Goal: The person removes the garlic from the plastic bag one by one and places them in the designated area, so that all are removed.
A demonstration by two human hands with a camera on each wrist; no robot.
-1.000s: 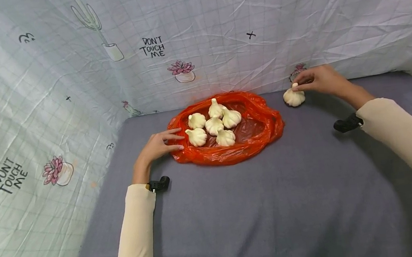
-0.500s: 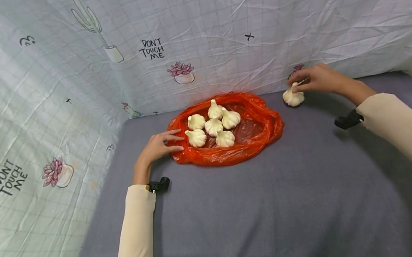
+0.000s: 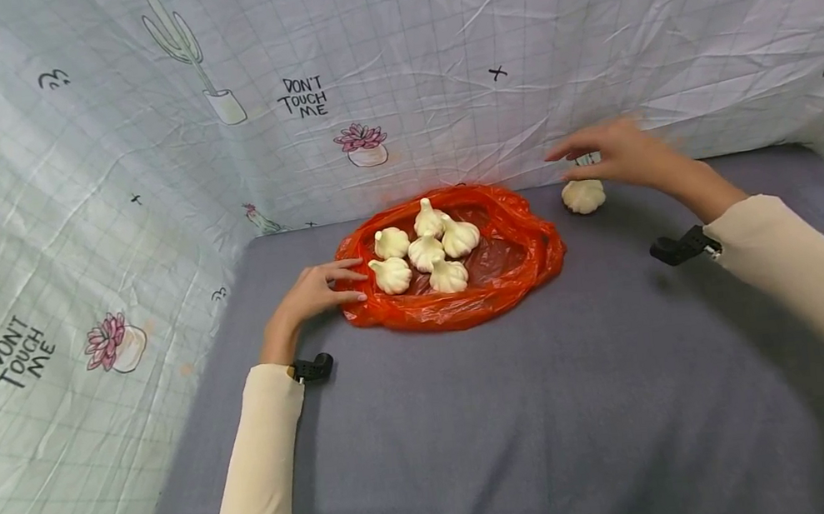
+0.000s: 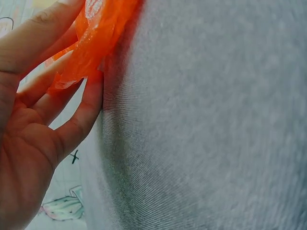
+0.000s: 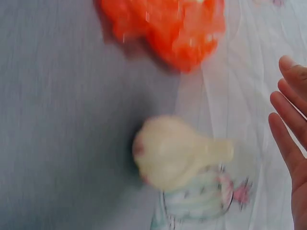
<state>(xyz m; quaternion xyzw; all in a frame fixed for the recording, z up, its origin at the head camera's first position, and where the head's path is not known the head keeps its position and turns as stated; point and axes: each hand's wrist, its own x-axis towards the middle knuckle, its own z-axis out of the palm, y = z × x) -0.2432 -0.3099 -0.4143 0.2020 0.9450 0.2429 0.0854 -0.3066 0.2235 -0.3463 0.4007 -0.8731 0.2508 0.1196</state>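
Observation:
A red plastic bag [image 3: 434,319] lies spread on the grey cloth with its mouth wide, and several garlic bulbs [image 3: 427,252] sit inside. My left hand [image 3: 310,293] holds the bag's left edge. In the left wrist view, the red film [image 4: 91,52] passes between the thumb and fingers of that hand. To the right of the bag, a single garlic bulb [image 3: 583,197] stands on the cloth, stem up. Just above it is my right hand [image 3: 623,153], fingers spread and holding nothing. The right wrist view shows this lone bulb [image 5: 170,152] apart from the fingertips [image 5: 287,62].
Behind the bag and along the left side hangs a pale printed curtain [image 3: 429,62]. The grey cloth [image 3: 490,425] stretches in front of the bag toward the person. Each wrist wears a small black camera.
My right hand has let go of the lone garlic bulb and lifted up and slightly left. The bulb stays on the cloth. My left hand keeps its place at the bag's edge.

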